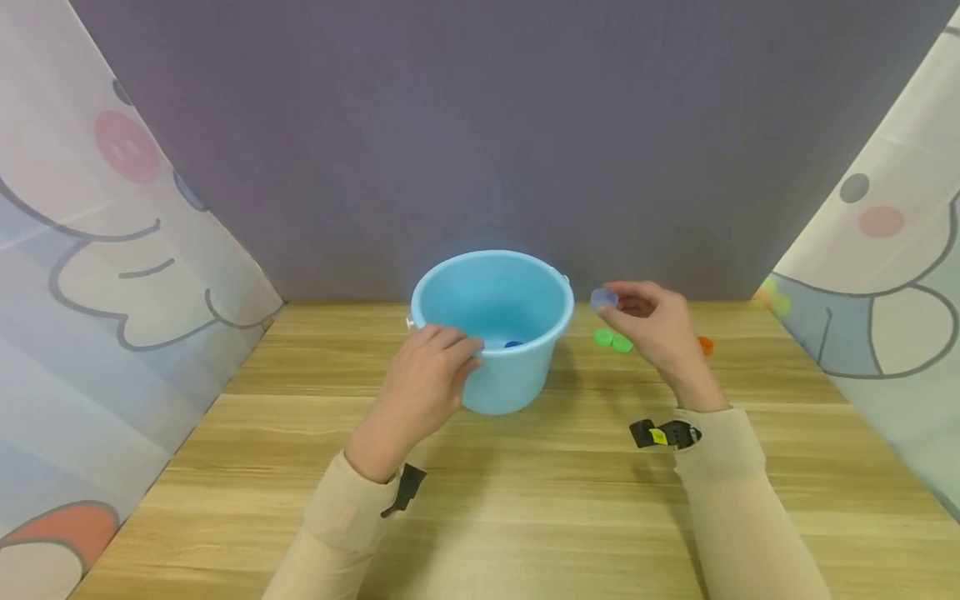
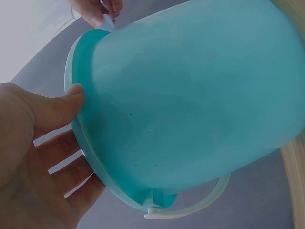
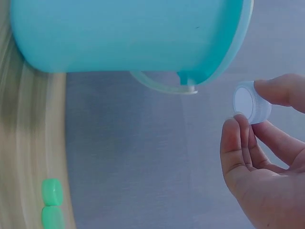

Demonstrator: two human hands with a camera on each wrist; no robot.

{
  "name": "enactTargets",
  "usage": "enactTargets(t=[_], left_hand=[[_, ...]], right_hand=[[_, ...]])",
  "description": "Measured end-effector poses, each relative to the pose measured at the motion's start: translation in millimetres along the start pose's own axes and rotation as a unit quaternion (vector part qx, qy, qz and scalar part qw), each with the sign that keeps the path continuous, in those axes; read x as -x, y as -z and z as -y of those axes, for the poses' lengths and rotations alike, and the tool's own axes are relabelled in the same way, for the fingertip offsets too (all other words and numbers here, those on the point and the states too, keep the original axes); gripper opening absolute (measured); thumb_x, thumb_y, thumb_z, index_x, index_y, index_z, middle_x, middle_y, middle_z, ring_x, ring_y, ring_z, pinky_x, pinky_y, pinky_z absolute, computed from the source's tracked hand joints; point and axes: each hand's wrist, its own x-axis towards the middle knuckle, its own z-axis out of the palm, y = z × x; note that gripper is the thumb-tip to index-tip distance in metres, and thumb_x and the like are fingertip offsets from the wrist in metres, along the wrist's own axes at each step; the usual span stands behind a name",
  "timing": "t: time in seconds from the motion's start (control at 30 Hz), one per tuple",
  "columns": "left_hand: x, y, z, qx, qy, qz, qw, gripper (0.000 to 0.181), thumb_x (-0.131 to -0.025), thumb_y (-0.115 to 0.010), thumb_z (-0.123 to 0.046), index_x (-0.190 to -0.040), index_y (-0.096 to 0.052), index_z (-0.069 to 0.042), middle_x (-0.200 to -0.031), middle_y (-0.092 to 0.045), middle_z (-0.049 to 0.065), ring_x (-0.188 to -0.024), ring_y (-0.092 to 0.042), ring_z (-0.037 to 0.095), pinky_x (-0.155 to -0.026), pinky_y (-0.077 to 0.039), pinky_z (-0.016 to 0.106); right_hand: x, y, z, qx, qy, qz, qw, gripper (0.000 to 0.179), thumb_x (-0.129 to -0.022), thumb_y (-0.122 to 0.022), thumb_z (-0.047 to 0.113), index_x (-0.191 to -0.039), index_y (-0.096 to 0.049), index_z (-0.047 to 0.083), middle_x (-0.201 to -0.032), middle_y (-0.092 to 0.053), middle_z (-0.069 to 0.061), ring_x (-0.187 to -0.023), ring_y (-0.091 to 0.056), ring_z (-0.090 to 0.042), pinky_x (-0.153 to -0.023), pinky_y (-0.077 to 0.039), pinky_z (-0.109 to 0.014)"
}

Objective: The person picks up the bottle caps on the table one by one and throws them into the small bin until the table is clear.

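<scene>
A light blue bucket [image 1: 517, 375] stands upright on the wooden table. My left hand [image 1: 427, 375] holds its near-left rim; in the left wrist view the thumb [image 2: 64, 107] lies on the outside and the fingers reach over the rim. Between thumb and fingertips my right hand [image 1: 660, 325] pinches a pale, translucent bluish bottle cap [image 3: 252, 102], held in the air to the right of the bucket. Down inside the bucket a dark blue piece [image 1: 513, 343] shows, partly hidden by the rim.
Two green bottle caps [image 1: 603, 337] lie side by side on the table [image 1: 525, 500], right of the bucket. An orange cap [image 1: 706, 345] is partly covered by the right wrist. A grey wall [image 1: 487, 125] rises behind, with cartoon-printed sheets on both sides.
</scene>
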Motion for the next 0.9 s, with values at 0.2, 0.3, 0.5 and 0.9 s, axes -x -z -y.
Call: enactTargets(t=[0.2,0.3,0.5,0.9], left_hand=[[0.4,0.3,-1.0,0.0,0.0,0.003,1.0,0.016,-0.089,-0.077,-0.005,-0.105,-0.075,-0.006,-0.097,-0.072,0.006,-0.092,-0.061,0.027,-0.083,-0.052,0.039],[0.9,0.2,-1.2,0.001,0.001,0.003,1.0,0.016,-0.089,-0.077,-0.005,-0.105,-0.075,-0.006,-0.097,-0.072,0.006,-0.092,-0.061,0.027,-0.082,-0.052,0.039],[0.7,0.2,-1.1,0.001,0.0,-0.002,1.0,0.016,-0.089,-0.077,-0.005,-0.105,-0.075,-0.005,-0.096,-0.072,0.006,-0.091,-0.061,0.027,-0.082,-0.052,0.039],[0.0,0.0,-0.8,0.0,-0.003,-0.003,1.0,0.015,-0.089,-0.077,-0.005,-0.104,-0.075,-0.005,-0.096,-0.072,0.006,-0.091,-0.061,0.027,-0.082,-0.052,0.039]], right_hand=[[5.3,0,8,-0.002,0.014,-0.01,0.9999,0.044,-0.093,-0.076,0.025,-0.129,-0.067,0.003,-0.115,-0.062,-0.009,-0.097,-0.064,-0.014,-0.081,-0.051,-0.014],[6.1,-2,11,0.001,0.023,-0.009,0.9997,0.042,-0.093,-0.076,0.023,-0.128,-0.068,0.002,-0.114,-0.063,-0.009,-0.095,-0.064,-0.013,-0.081,-0.052,-0.014],[6.5,-5,16,-0.004,0.039,-0.012,0.9992,0.04,-0.091,-0.077,0.02,-0.125,-0.069,0.001,-0.111,-0.065,-0.011,-0.09,-0.066,-0.011,-0.079,-0.053,-0.015],[7.9,-12,16,0.004,0.059,-0.013,0.9982,0.037,-0.091,-0.077,0.018,-0.123,-0.069,0.001,-0.108,-0.067,-0.013,-0.089,-0.065,-0.016,-0.077,-0.053,-0.016]])
